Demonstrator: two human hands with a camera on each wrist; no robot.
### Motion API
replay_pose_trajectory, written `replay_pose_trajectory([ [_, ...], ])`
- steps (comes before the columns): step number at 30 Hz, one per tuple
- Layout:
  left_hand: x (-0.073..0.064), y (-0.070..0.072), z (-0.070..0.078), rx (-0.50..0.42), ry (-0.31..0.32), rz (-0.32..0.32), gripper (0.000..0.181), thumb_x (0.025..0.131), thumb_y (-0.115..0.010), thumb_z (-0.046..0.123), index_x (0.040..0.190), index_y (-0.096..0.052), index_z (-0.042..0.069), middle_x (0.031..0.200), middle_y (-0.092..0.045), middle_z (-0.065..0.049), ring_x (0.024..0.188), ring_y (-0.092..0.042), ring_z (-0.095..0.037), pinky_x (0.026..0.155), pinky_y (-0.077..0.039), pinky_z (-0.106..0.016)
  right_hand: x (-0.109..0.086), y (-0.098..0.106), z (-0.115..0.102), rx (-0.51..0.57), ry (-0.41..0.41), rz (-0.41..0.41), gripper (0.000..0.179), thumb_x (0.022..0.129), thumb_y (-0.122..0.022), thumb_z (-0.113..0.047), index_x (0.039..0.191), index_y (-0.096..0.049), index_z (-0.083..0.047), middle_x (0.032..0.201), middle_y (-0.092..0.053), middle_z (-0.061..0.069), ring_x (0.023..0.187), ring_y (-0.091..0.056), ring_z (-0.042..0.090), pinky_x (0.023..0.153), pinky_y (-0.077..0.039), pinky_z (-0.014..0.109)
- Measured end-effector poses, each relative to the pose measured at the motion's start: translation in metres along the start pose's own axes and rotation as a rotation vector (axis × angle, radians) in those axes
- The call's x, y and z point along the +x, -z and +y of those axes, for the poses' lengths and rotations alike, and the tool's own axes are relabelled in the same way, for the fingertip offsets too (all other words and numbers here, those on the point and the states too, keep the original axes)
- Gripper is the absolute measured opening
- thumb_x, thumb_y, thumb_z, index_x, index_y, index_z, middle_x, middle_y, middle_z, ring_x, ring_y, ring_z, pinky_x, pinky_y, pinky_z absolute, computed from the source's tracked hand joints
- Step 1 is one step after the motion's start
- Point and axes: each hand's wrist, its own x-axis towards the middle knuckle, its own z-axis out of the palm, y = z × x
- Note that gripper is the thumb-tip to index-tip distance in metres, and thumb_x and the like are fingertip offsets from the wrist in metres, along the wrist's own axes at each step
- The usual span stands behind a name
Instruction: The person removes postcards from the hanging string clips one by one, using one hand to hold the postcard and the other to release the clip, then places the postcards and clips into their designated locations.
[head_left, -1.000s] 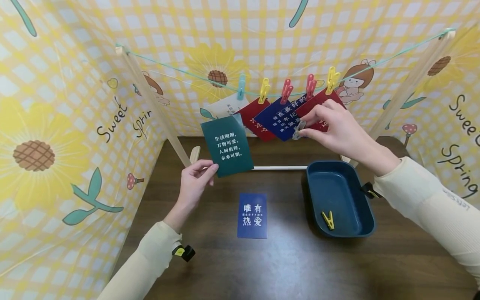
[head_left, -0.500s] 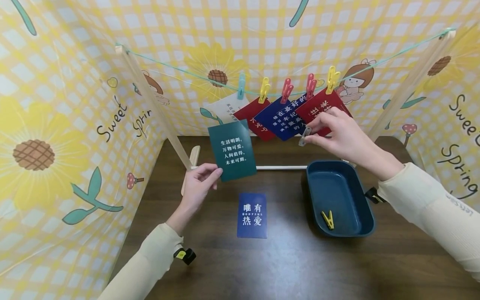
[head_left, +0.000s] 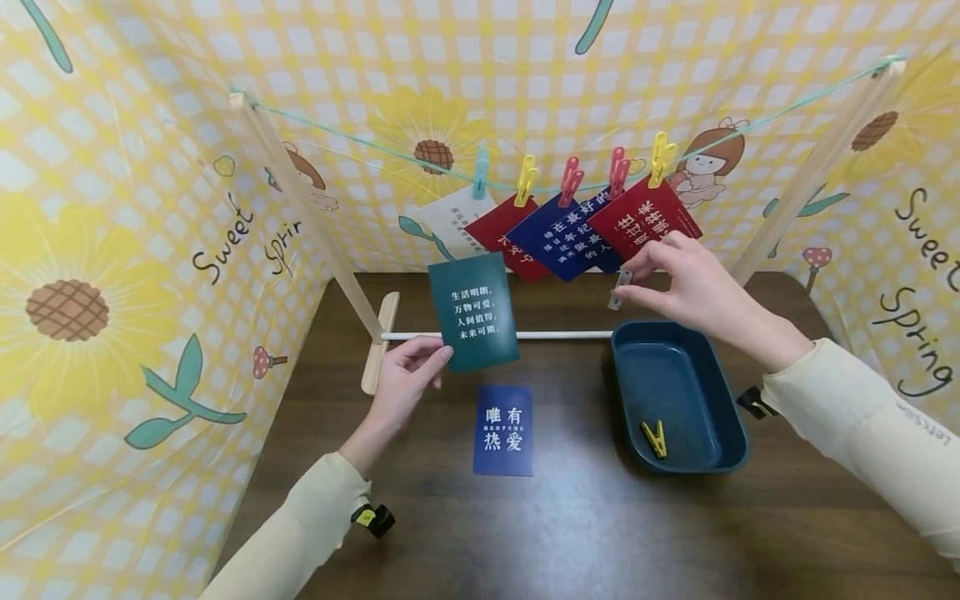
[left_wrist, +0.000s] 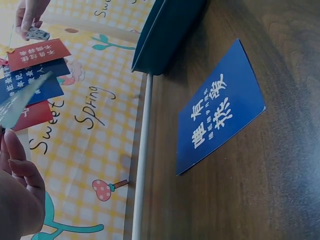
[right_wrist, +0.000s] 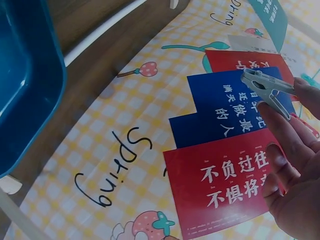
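My left hand (head_left: 408,375) pinches the lower left corner of a dark green card (head_left: 474,312) with white writing, held upright above the table. Between thumb and fingers, my right hand (head_left: 686,279) holds a grey clothespin (head_left: 619,289), also seen side-on in the right wrist view (right_wrist: 267,90). Behind the hands a green string (head_left: 337,133) carries several cards on clothespins: a white card (head_left: 453,218), a red card (head_left: 498,229), blue cards (head_left: 566,237) and another red card (head_left: 648,218) at the right. The green card and right hand are apart from the string.
A blue card (head_left: 503,431) lies on the wooden table (head_left: 577,533). At right stands a dark blue tray (head_left: 675,375) with a yellow clothespin (head_left: 654,439) inside. Wooden posts (head_left: 307,217) hold the string, and a white rod (head_left: 562,335) runs low between them.
The green card in my left hand has moved right and down. My right hand, still holding the grey clothespin, has moved slightly down and right, uncovering more of the right red card.
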Motion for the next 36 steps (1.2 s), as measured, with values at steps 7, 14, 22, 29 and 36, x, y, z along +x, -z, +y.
replay_pose_trajectory([
  [7,-0.005,0.000,-0.005,0.018,0.027,-0.006,0.018,0.096,-0.070,-0.004,0.109,-0.067,-0.017,0.076,-0.068,-0.001,0.053,-0.053,-0.010,0.053,-0.047,-0.022,-0.007,-0.003,0.006,-0.015,-0.026,-0.029,0.029,0.086,-0.086,-0.017,0.108,-0.072,-0.004,0.102,-0.076,0.014,0.101,-0.055,0.028,0.079,-0.046,0.047],
  [14,-0.009,0.001,-0.008,0.040,0.038,-0.027,0.017,0.096,-0.070,-0.003,0.107,-0.067,-0.016,0.073,-0.067,0.000,0.053,-0.053,-0.009,0.054,-0.047,-0.021,-0.014,-0.008,0.011,-0.035,-0.048,-0.060,0.029,0.087,-0.085,-0.019,0.107,-0.071,-0.004,0.102,-0.075,0.015,0.102,-0.057,0.031,0.079,-0.049,0.049],
  [22,-0.011,0.001,-0.011,0.043,0.040,-0.066,0.017,0.097,-0.068,-0.004,0.108,-0.066,-0.018,0.080,-0.072,0.007,0.053,-0.054,-0.009,0.054,-0.049,-0.023,-0.019,-0.013,0.018,-0.027,-0.060,-0.083,0.031,0.087,-0.086,-0.021,0.108,-0.071,-0.004,0.105,-0.072,0.017,0.108,-0.058,0.035,0.084,-0.054,0.057],
  [29,-0.015,0.002,-0.014,0.049,0.066,-0.089,0.018,0.096,-0.068,-0.004,0.107,-0.066,-0.017,0.080,-0.071,0.009,0.054,-0.054,-0.009,0.053,-0.047,-0.020,-0.023,-0.017,0.021,-0.049,-0.069,-0.105,0.029,0.087,-0.085,-0.022,0.107,-0.072,-0.005,0.102,-0.074,0.013,0.100,-0.061,0.030,0.078,-0.054,0.048],
  [36,-0.017,0.003,-0.017,0.055,0.072,-0.104,0.018,0.097,-0.068,-0.004,0.108,-0.067,-0.017,0.082,-0.071,0.009,0.054,-0.054,-0.008,0.052,-0.045,-0.019,-0.027,-0.020,0.024,-0.047,-0.093,-0.129,0.029,0.089,-0.084,-0.024,0.108,-0.073,-0.005,0.102,-0.075,0.012,0.100,-0.060,0.030,0.080,-0.053,0.049],
])
